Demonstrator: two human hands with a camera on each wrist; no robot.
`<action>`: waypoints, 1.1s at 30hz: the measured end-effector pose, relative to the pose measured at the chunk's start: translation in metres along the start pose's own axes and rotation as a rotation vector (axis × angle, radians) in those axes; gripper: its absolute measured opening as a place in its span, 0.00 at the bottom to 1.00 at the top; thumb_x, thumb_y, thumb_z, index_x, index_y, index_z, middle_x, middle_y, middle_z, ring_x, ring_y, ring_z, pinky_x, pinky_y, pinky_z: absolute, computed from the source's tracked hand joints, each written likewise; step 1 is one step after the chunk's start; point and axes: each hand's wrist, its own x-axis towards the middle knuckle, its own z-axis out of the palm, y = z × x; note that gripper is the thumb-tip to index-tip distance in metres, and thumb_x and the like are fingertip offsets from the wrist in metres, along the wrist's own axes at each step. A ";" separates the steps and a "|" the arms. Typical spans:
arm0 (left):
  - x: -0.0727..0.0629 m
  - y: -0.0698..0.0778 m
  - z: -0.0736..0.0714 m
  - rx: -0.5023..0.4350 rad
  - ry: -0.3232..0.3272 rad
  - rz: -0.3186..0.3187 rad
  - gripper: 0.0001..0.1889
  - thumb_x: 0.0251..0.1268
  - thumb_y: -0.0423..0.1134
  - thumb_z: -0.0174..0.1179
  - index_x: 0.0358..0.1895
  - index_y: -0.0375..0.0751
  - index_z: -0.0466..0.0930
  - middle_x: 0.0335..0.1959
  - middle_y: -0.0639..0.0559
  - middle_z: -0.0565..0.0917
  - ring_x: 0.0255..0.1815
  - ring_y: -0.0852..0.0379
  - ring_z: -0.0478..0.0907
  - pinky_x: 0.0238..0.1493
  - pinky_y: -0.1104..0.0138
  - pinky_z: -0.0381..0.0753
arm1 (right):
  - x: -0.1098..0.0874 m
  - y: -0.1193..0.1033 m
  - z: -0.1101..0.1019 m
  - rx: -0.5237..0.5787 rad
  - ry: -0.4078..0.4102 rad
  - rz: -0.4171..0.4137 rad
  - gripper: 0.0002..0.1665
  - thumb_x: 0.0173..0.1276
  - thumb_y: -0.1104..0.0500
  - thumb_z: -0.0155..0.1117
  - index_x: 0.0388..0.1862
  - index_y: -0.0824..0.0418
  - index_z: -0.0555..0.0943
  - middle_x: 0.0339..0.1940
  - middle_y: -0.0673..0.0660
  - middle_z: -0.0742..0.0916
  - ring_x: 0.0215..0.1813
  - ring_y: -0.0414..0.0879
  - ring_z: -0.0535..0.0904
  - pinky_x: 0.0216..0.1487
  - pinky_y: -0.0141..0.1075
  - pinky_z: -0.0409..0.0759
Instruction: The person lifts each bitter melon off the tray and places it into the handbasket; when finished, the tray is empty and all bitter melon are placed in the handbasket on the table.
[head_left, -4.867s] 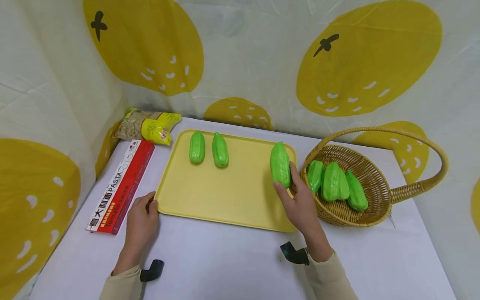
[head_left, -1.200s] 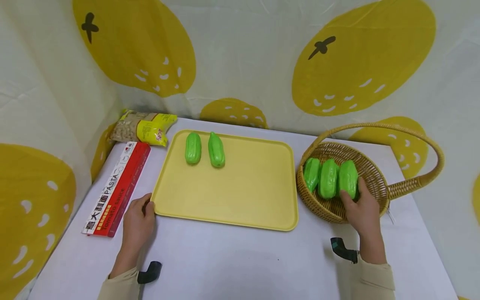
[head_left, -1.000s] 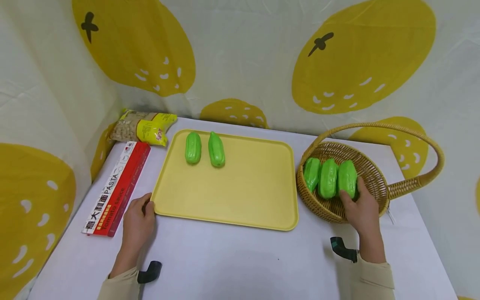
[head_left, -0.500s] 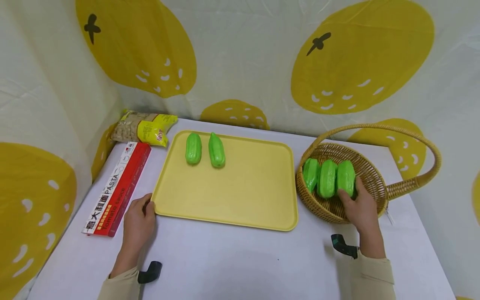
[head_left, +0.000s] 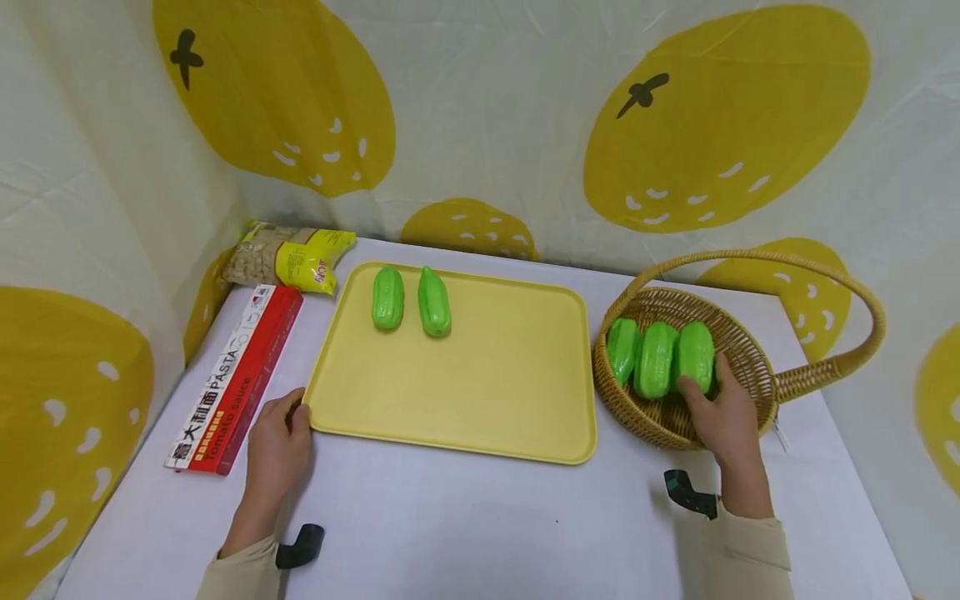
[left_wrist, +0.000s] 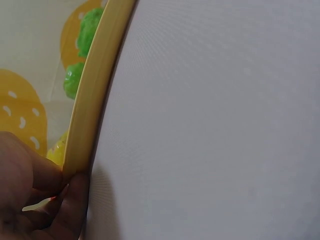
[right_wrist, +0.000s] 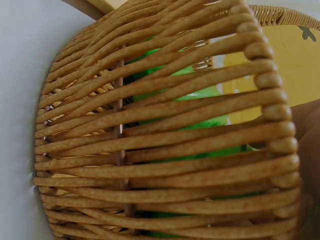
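In the head view, my right hand reaches into the wicker basket and grips the rightmost green bitter melon, thumb at its lower end and fingers along its right side. Two more bitter melons lie beside it, the middle one and the left one. The basket weave hides most of the grip in the right wrist view. My left hand pinches the near left corner of the yellow tray; the left wrist view shows thumb and fingers on its rim. Two bitter melons rest near the tray's far left.
A red and white pasta box lies left of the tray. Behind the box, a yellow snack bag sits against the curtain. The basket's tall handle arches over its back and right side.
Nearly five seconds ago my right hand held a bitter melon over the tray's right side. It has moved right, into the basket, and stayed nearly still this last second. My left hand keeps its place.
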 end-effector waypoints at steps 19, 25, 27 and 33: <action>-0.001 0.000 -0.001 0.004 -0.001 -0.007 0.24 0.80 0.37 0.48 0.73 0.33 0.69 0.64 0.32 0.76 0.65 0.36 0.74 0.68 0.42 0.76 | -0.033 -0.056 0.006 0.067 0.299 -0.276 0.44 0.74 0.54 0.62 0.82 0.62 0.56 0.79 0.68 0.68 0.72 0.70 0.71 0.73 0.49 0.75; 0.000 -0.001 0.001 -0.009 0.027 0.024 0.23 0.79 0.36 0.48 0.71 0.31 0.70 0.62 0.31 0.77 0.62 0.35 0.75 0.65 0.42 0.77 | -0.042 -0.085 0.025 0.137 0.295 -0.471 0.41 0.72 0.60 0.64 0.81 0.61 0.61 0.77 0.64 0.73 0.74 0.60 0.72 0.63 0.11 0.63; -0.001 -0.001 0.001 -0.010 0.039 0.037 0.23 0.79 0.36 0.48 0.71 0.30 0.71 0.61 0.31 0.77 0.61 0.35 0.76 0.64 0.42 0.78 | -0.042 -0.094 0.034 0.174 0.265 -0.536 0.40 0.71 0.63 0.64 0.80 0.63 0.62 0.77 0.65 0.73 0.74 0.60 0.72 0.64 0.10 0.63; -0.001 -0.001 0.000 -0.017 0.032 0.036 0.23 0.79 0.35 0.48 0.71 0.30 0.71 0.61 0.30 0.77 0.62 0.34 0.75 0.65 0.41 0.77 | -0.042 -0.120 0.062 0.209 0.153 -0.612 0.40 0.73 0.62 0.64 0.79 0.67 0.61 0.78 0.64 0.71 0.78 0.60 0.67 0.71 0.15 0.59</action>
